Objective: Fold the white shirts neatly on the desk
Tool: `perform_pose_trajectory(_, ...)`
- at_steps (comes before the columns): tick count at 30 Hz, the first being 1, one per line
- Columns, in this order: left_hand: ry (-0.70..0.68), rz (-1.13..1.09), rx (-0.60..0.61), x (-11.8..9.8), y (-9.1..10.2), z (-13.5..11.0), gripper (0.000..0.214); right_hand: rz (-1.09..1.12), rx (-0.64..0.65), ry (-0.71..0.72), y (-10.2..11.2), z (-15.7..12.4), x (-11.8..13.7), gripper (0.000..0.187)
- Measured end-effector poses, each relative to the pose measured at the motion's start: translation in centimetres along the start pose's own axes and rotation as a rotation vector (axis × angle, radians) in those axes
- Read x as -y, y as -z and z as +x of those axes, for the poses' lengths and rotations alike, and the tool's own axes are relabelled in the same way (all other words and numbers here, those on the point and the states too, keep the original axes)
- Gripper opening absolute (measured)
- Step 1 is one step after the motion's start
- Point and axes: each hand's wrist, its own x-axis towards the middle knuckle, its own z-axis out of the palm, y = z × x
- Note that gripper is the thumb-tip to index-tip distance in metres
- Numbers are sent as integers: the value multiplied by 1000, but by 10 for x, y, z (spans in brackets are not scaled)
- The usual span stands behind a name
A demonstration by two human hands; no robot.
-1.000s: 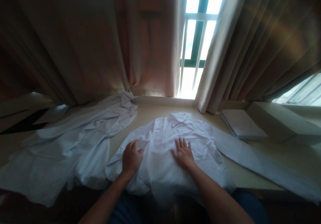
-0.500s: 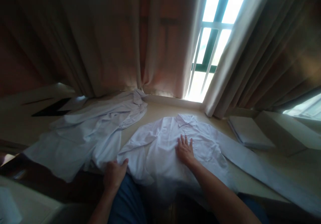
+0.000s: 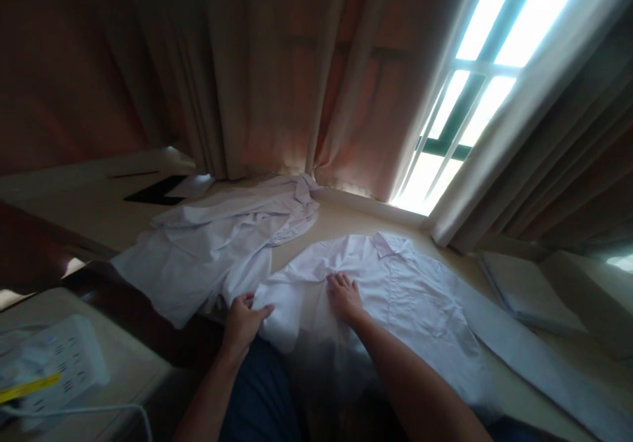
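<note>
White shirt (image 3: 415, 297) being spread across the desk (image 3: 341, 216), both hands upon it

The shirt is being supported by the desk in front of the person, its collar (image 3: 390, 244) being turned toward the window (image 3: 469, 92) and its lower part being left to hang over the near edge. By the left hand (image 3: 243, 323), the end of the sleeve on that side (image 3: 281, 303) is being touched; the thumb and fingers are being kept a little apart there (whether the cloth is being gripped cannot be told). The right hand (image 3: 345, 297) is being laid on the shirt near that sleeve, palm down, its fingers being held close together and slightly bent, with nothing seen to be grasped. The other sleeve (image 3: 524, 353) is being stretched along the desk to the right, below a folded white stack (image 3: 531, 290). To the left, a second white garment (image 3: 208, 244) is being left rumpled, part of it being draped over the edge. Nearer, a white power strip (image 3: 74, 363) is being carried by a separate pale surface (image 3: 133, 363).
</note>
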Motion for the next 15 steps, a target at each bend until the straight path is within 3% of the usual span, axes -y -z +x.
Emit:
perform_pose_trajectory(3, -252, 369, -189, -38, 35, 16, 32, -16, 9, 17, 5, 0, -1, 47)
perform_pose_trajectory(6, -541, 649, -382, -80, 69, 36, 39, -32, 62, 6, 11, 1, 0, 47)
perform_pose_trajectory(10, -594, 718, -637, -130, 100, 67, 30, -12, 107, -19, 12, 0, -1, 49)
perform_pose_trajectory(13, -675, 716, -643, -174, 93, 76, 31, 99, 96, -36, 8, 0, 0, 49)
perform_pose_trajectory(15, -804, 713, -507, -205, 64, 65, 31, 366, 54, -65, 6, 4, -1, 47)
